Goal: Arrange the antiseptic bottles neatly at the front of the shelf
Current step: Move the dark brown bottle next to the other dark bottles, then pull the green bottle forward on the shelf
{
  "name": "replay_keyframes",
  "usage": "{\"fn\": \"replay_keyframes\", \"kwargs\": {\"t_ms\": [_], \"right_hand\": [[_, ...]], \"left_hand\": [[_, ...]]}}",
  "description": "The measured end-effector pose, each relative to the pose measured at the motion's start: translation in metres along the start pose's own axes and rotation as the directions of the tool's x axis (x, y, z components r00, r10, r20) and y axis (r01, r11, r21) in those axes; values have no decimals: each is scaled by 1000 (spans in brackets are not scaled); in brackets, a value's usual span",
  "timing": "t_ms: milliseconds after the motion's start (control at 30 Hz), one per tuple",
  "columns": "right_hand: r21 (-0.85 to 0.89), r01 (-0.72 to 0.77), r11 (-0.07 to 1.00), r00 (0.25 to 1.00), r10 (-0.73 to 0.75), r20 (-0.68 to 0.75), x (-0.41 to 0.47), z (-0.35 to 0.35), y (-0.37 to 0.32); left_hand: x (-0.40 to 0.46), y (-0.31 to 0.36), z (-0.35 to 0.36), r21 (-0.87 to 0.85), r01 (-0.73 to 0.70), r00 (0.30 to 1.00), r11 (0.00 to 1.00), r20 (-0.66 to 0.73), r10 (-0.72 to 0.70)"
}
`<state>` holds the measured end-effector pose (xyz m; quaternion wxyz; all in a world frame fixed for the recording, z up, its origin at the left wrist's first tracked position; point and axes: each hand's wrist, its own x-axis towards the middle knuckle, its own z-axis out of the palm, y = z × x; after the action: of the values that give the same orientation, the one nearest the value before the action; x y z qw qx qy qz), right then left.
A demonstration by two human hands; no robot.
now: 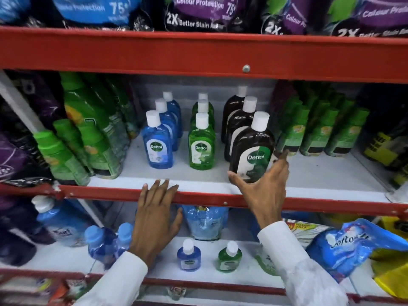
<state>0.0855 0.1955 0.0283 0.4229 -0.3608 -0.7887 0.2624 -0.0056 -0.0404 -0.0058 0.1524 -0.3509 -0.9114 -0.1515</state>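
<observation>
Three short rows of Dettol antiseptic bottles stand on the white middle shelf (198,173). The blue row's front bottle (157,143) is at the left, the green row's front bottle (201,145) in the middle, the dark brown row at the right. My right hand (263,184) grips the front brown bottle (251,151) from below and the right side, near the shelf's front edge. My left hand (155,214) rests flat with spread fingers on the red shelf lip (99,192), below the blue and green rows, holding nothing.
Green spray bottles (84,140) crowd the left of the shelf and more green bottles (318,129) stand at the right. Detergent pouches fill the shelf above. Below are two small Dettol bottles (188,256), blue bottles and a Softouch pouch (348,246).
</observation>
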Motion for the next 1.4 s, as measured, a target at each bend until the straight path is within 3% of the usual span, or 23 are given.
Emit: {"fn": "replay_keyframes", "kwargs": {"t_ms": [133,167,233,300,367,433,467,667,767,900,1000,1200,1400], "right_hand": [[184,266,946,964,-259,-63,-46,-17,35],[201,307,930,950,-311,-14,-58,-20,45],[206,291,934,911,-336,238,-78,-18,65],[90,249,964,792,-256,554,-89,-9,83],[-23,209,978,613,-112,782,-94,3,98],[-95,219,971,472,-21,882,-99,16,110],[-128,240,962,448,7,894,-101,21,115],[-161,271,949,540,-12,841,-98,26,107],[-110,216,970,640,-56,766,-87,8,75],[127,127,984,787,-178,591,-66,-30,7],[253,189,949,867,-283,411,-46,-51,-46],[228,281,932,888,-343,307,-7,-40,-107],[107,311,944,852,-327,409,16,-4,-109]], "left_hand": [[-6,-22,-2,-16,17,1000,1000,-15,-17],[-7,-26,-3,-11,6,1000,1000,-20,-6],[-7,-30,-1,6,-20,1000,1000,-20,20],[-7,-32,1,7,-25,999,1000,-22,25],[-7,-33,2,-2,-15,999,1000,-30,15],[-8,-35,4,-6,-18,999,1000,-34,18],[-9,-37,5,-6,-26,999,1000,-32,25],[-9,-44,1,-1,-58,998,998,17,58],[-9,-46,-3,-19,-64,997,998,39,65],[-11,-51,-6,-91,-45,999,995,14,46],[-12,-59,-10,-124,-24,1000,992,2,25],[-13,-63,-13,-149,-47,999,988,15,50],[-14,-62,-14,-174,-42,999,984,19,46]]}}
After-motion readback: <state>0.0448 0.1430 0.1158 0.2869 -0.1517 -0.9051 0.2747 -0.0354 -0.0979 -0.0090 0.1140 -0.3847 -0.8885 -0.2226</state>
